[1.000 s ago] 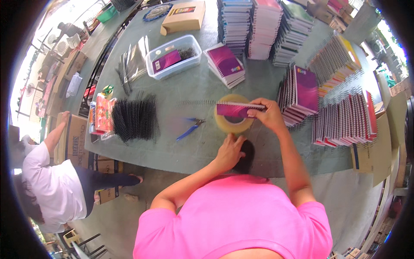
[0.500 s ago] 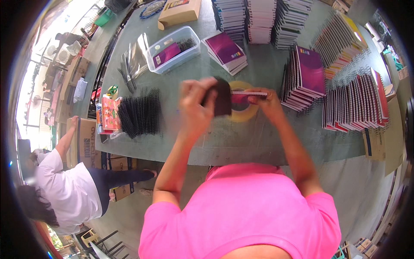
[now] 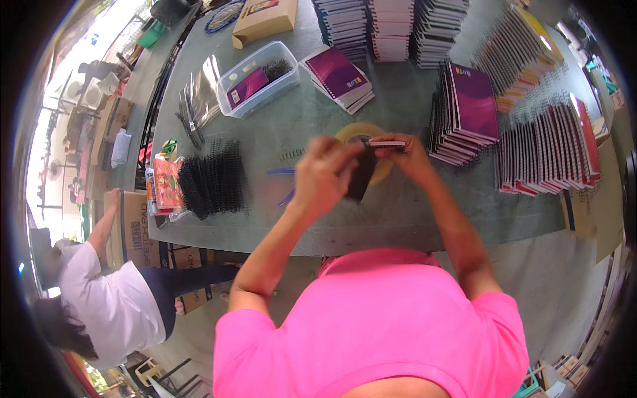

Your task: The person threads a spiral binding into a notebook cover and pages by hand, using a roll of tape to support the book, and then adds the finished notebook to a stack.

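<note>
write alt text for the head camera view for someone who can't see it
Seen from above, a person in a pink shirt holds a small notebook edge-on in the right hand, while the left hand presses a dark piece beside it, over a roll of tape on a grey-green table. Stacks of purple spiral notebooks, black binding coils and a clear plastic tub surround them.

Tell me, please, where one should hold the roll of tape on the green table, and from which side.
Probably by its far rim, coming from above. The roll of tape lies flat on the green table, so its open centre faces up: one finger can go inside the ring and the thumb outside. The left hand, the right hand and the dark piece they hold cover its near side.
</note>
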Tool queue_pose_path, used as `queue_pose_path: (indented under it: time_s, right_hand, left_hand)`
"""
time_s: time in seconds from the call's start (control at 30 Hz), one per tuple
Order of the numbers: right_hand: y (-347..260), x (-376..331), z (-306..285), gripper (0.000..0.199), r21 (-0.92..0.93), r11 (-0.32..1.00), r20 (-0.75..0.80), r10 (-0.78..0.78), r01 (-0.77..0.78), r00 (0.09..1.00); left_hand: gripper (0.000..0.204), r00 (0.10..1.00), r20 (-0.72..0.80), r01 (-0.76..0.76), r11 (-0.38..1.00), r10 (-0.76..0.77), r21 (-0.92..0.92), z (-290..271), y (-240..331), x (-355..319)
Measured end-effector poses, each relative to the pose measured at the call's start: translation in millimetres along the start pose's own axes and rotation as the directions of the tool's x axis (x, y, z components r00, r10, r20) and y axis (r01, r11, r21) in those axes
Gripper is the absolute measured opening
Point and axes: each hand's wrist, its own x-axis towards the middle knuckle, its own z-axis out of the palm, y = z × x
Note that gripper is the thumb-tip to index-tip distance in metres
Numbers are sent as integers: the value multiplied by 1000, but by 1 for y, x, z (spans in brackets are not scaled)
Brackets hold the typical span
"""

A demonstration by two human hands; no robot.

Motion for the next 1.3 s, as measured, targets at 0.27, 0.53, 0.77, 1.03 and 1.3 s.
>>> queue_pose_path:
  time_s: [0.27, 0.53, 0.77, 1.03, 1.3]
  right_hand:
    - [12, -6, -4, 28, -149, 988, -27, 48, -52, 998]
    - [3, -5, 2, 26, -54, 996, 1, 77, -76, 997]
    - [5, -3, 1, 29, 83, 991, -44, -97, 101, 994]
    - [-16, -6, 1, 21, -473, 858, -52, -257, 203, 965]
    - [-29, -14, 7, 17, -110, 968, -168, 205, -225, 964]
  left_hand:
    - [34, 989, -127, -71, 997, 73, 20, -1, 8, 21]
    - [32, 954, -279, -85, 992, 108, 94, -9, 20, 33]
    - [31, 986, 152, -75, 997, 75, -6, 35, 20, -35]
    - [29, 960, 229, -176, 984, 162, 39, 21, -24, 26]
    - [31, 950, 247, -216, 973, 191, 78, 21, -13, 28]
